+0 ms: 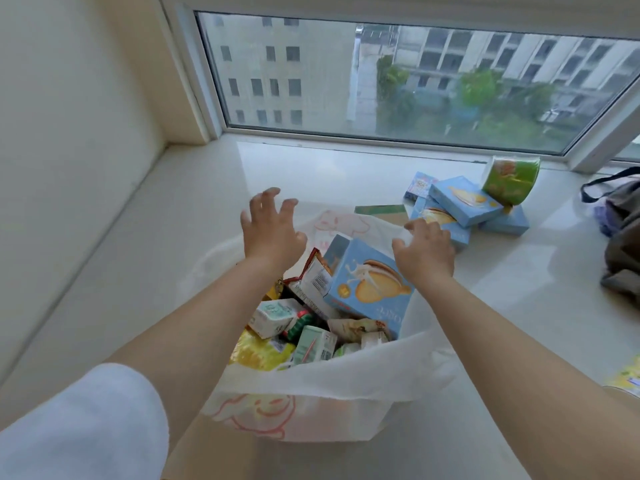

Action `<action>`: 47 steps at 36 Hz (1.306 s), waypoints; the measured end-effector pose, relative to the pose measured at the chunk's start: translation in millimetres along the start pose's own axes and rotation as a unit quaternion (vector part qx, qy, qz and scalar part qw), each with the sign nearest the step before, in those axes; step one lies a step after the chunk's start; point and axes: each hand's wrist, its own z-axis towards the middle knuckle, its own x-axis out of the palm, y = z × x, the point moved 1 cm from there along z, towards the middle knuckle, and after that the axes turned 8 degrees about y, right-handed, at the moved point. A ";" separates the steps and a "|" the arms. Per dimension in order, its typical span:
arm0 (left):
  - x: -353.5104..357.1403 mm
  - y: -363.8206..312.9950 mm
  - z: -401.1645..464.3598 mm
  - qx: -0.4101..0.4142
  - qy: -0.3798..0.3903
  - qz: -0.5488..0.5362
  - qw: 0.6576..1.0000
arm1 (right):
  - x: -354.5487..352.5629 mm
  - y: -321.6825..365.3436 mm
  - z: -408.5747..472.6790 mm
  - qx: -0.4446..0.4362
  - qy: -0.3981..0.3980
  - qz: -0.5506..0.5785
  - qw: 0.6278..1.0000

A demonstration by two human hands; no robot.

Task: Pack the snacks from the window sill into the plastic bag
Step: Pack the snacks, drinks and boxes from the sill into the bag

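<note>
both hands are held over the plastic bag (311, 382), the left hand (272, 230) spread with bent fingers and empty, the right hand (424, 251) loosely open, gripping nothing. the bag is already crowded with a blue box (367, 289), small cartons and packets, so its rim is best pulled wide before more is added. blue boxes (464, 202) and a green packet (510, 180) are left on the sill (311, 168), just right of the bag.

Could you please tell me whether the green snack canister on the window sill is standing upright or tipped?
Tipped. The green snack canister leans at an angle, its lower edge propped on the stacked blue boxes.
</note>
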 end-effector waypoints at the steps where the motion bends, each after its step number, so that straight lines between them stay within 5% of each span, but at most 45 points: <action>1: 1.6 -8.2 9.5 0.008 0.010 0.001 1.000 | 1.4 -3.9 8.0 0.005 0.002 0.033 0.999; 6: 11.1 -44.7 60.5 0.022 0.055 -0.006 0.998 | -3.6 -38.4 59.1 0.093 0.022 0.144 0.985; 14: 51.5 -99.2 143.5 0.032 0.134 -0.030 0.990 | -1.1 -99.9 135.2 0.187 0.104 0.069 0.974; 23: 139.8 -146.0 203.0 -0.113 0.346 -0.191 0.912 | 24.7 -145.4 206.9 0.195 0.081 0.048 0.976; 28: 178.1 -153.5 211.4 -0.248 0.343 -0.258 0.868 | 25.7 -168.9 246.9 0.209 0.004 0.098 0.973; 32: 203.9 -164.5 212.4 -0.316 0.300 -0.313 0.844 | 30.6 -193.8 276.1 0.297 -0.056 0.207 0.931; 37: 219.3 -163.9 215.8 -0.367 0.290 -0.306 0.829 | 44.3 -217.7 298.4 0.429 -0.015 0.325 0.843; 43: 264.5 -129.1 235.6 -0.390 0.326 -0.368 0.778 | 57.9 -224.1 309.3 0.417 0.040 0.495 0.761; 47: 241.0 -140.7 230.3 -0.371 0.363 -0.437 0.735 | 59.5 -224.5 305.6 0.405 0.028 0.499 0.766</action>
